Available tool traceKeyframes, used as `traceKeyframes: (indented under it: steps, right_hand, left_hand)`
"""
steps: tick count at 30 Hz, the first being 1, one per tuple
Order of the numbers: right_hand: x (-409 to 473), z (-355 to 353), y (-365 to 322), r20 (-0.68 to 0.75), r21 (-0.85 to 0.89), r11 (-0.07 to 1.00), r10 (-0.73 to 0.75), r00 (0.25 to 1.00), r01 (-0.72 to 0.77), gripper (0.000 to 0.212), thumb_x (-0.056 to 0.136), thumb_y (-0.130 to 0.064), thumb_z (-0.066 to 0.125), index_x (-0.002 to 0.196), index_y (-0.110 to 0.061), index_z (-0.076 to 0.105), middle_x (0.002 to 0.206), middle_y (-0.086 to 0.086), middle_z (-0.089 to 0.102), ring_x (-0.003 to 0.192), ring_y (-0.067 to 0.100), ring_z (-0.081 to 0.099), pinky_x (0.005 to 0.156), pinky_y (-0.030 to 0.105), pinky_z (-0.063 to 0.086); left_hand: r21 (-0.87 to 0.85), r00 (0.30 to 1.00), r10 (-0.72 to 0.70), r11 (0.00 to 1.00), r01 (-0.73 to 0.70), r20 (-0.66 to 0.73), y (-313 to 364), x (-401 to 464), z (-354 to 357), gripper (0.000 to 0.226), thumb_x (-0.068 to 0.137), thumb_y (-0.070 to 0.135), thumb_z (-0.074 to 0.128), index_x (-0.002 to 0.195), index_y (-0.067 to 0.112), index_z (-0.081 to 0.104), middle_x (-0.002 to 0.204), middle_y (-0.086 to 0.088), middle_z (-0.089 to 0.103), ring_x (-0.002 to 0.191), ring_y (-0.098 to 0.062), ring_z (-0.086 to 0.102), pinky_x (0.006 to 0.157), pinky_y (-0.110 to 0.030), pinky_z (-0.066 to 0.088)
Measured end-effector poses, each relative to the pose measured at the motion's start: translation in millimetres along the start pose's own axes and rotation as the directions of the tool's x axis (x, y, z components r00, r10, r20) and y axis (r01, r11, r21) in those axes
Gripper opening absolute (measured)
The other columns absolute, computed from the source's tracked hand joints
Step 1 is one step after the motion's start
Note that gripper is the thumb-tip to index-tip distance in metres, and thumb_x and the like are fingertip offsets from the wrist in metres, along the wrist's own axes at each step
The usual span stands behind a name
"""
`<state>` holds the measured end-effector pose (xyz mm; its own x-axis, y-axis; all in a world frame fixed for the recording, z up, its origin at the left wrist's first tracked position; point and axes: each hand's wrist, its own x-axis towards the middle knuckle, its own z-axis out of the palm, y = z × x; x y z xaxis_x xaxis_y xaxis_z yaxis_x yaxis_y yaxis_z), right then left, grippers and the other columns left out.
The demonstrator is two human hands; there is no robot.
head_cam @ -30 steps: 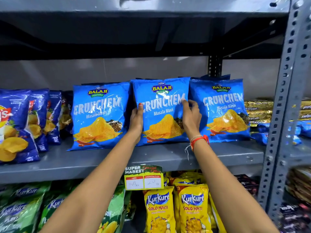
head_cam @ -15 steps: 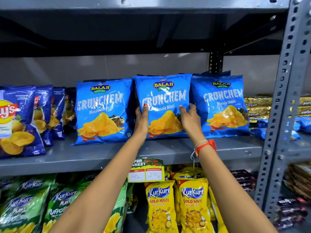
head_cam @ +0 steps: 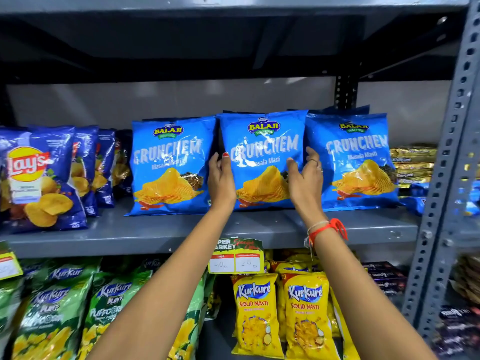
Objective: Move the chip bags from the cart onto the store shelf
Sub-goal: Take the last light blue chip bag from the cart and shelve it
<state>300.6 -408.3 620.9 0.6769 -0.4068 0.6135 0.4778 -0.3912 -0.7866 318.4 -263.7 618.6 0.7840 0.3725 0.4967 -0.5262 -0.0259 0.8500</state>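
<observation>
Shelf (head_cam: 155, 229) carries three blue bags upright in row. I see middle bag (head_cam: 262, 162) clasped at both edges: left hand (head_cam: 220, 180) on its left edge, right hand (head_cam: 305, 183) on its right (fingers loosely curled). Neighbour bags (head_cam: 171, 167) touch it. Price tag (head_cam: 236, 258) hangs below.

Setting: grocery shop aisle. Grey slotted-steel shelf (head_cam: 181, 229) stocked with rows of identical blue chip bags (head_cam: 262, 162), front-facing. On the shelf's front edge, a price tag (head_cam: 236, 258) headed "SUPER MARKET". Below the shelf, yellow snack packs (head_cam: 255, 313) and green snack packs (head_cam: 52, 307) in rows.
</observation>
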Motion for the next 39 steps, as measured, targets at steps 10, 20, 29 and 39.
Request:
traceKeyframes:
  steps: [10,20,29,39]
  right_hand:
    - [-69,93,-63,0.297,0.164,0.982,-0.136,0.945,0.089,0.047,0.087,-0.011,0.056,0.132,-0.004,0.044,0.129,0.017,0.056,0.118,0.030,0.053,0.102,0.041,0.041]
    - [-85,159,-74,0.283,-0.126,0.988,0.116,0.952,-0.083,0.059,0.086,-0.029,0.052,0.136,-0.005,0.034,0.132,0.027,0.050,0.122,0.045,0.048,0.097,0.049,0.042]
    - [-88,160,-70,0.264,-0.064,0.997,0.063,0.963,-0.047,0.059,0.081,-0.015,0.059,0.135,-0.007,0.035,0.130,0.022,0.054,0.118,0.041,0.051,0.094,0.041,0.041]
    - [-88,159,-68,0.300,-0.033,0.998,0.052,0.953,-0.044,0.064,0.082,-0.015,0.058,0.139,-0.007,0.029,0.132,0.024,0.050,0.121,0.040,0.047,0.102,0.047,0.040]
  left_hand:
    - [0.187,0.881,0.125,0.981,-0.042,-0.457,5,28,-139,0.034,0.091,0.022,0.041,0.117,0.006,0.055,0.125,-0.015,0.056,0.119,-0.028,0.048,0.103,-0.034,0.034]
    - [-0.064,0.955,-0.288,0.954,0.293,0.077,-18,66,-178,0.074,0.080,0.068,0.031,0.135,0.020,0.043,0.135,-0.006,0.055,0.114,-0.026,0.059,0.096,-0.043,0.050]
    - [-0.155,0.968,-0.248,0.956,0.251,0.035,-42,72,-185,0.079,0.067,0.069,0.041,0.132,0.026,0.045,0.138,-0.002,0.054,0.123,-0.024,0.052,0.108,-0.050,0.039]
    - [-0.102,0.975,-0.221,0.971,0.218,-0.019,-15,57,-185,0.054,0.093,0.044,0.034,0.140,0.017,0.029,0.142,-0.008,0.047,0.125,-0.027,0.049,0.108,-0.049,0.038]
